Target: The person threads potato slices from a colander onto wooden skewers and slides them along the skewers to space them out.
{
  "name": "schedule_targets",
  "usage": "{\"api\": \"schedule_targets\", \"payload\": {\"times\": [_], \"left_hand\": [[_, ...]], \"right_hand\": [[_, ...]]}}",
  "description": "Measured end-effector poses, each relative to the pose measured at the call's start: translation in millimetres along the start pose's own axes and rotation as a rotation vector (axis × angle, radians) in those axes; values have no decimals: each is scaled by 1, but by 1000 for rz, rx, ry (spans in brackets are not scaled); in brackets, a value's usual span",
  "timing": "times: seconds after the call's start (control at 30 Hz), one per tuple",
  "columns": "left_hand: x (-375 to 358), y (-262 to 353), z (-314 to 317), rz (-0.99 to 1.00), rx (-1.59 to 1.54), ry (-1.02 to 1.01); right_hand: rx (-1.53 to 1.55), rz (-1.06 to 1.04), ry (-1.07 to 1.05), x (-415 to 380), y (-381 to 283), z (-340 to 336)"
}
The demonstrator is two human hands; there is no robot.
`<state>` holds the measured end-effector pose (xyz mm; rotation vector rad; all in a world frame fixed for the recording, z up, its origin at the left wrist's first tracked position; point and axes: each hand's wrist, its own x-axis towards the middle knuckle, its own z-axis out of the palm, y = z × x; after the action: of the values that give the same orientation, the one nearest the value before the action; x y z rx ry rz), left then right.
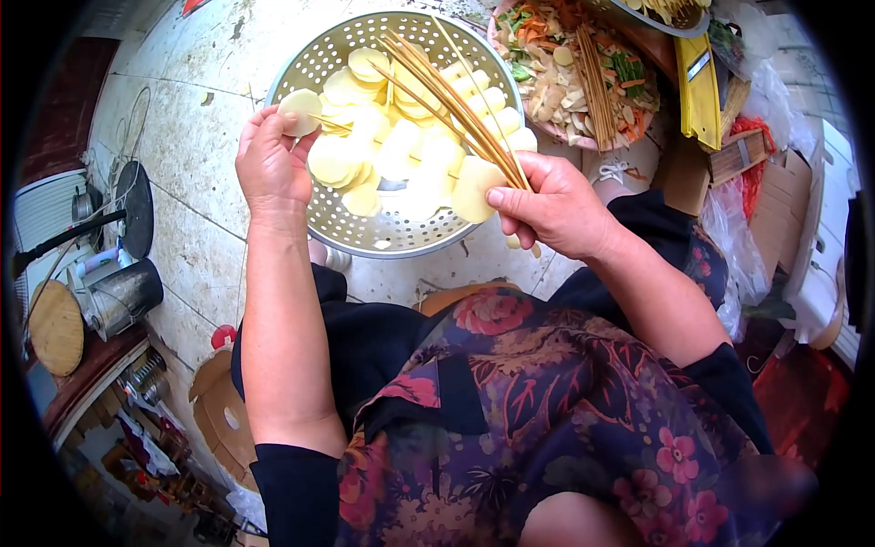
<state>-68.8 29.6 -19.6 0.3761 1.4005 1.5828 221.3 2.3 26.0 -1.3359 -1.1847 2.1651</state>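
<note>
From the head camera, the landmark is the round perforated steel colander (365, 239), standing on the pale tiled floor (191, 164) and filled with pale yellow round potato slices (401, 150). Over the colander's near right rim, the right hand (556, 208) has its fingers clamped on a bundle of thin bamboo skewers (451, 100), with one potato slice (476, 187) pressed under the thumb, seemingly already threaded, though the hand hides the join. The skewers' long axis runs from that hand up and away toward the colander's far left side. Over the colander's left rim, the left hand (272, 169) pinches a single pale potato slice (301, 111) between its fingertips, well apart from the skewers' held end. Beyond the colander's right side sits a pink bowl of mixed shredded vegetables (570, 77) and a yellow slicer (700, 91).
</note>
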Motion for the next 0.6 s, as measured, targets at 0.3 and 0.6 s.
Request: {"api": "schedule_targets", "payload": {"times": [0.3, 0.6], "left_hand": [[-4, 1, 6, 44, -28, 53], [2, -11, 2, -72, -130, 53]], "right_hand": [[39, -22, 32, -5, -4, 1], [57, -51, 30, -5, -1, 1]]}}
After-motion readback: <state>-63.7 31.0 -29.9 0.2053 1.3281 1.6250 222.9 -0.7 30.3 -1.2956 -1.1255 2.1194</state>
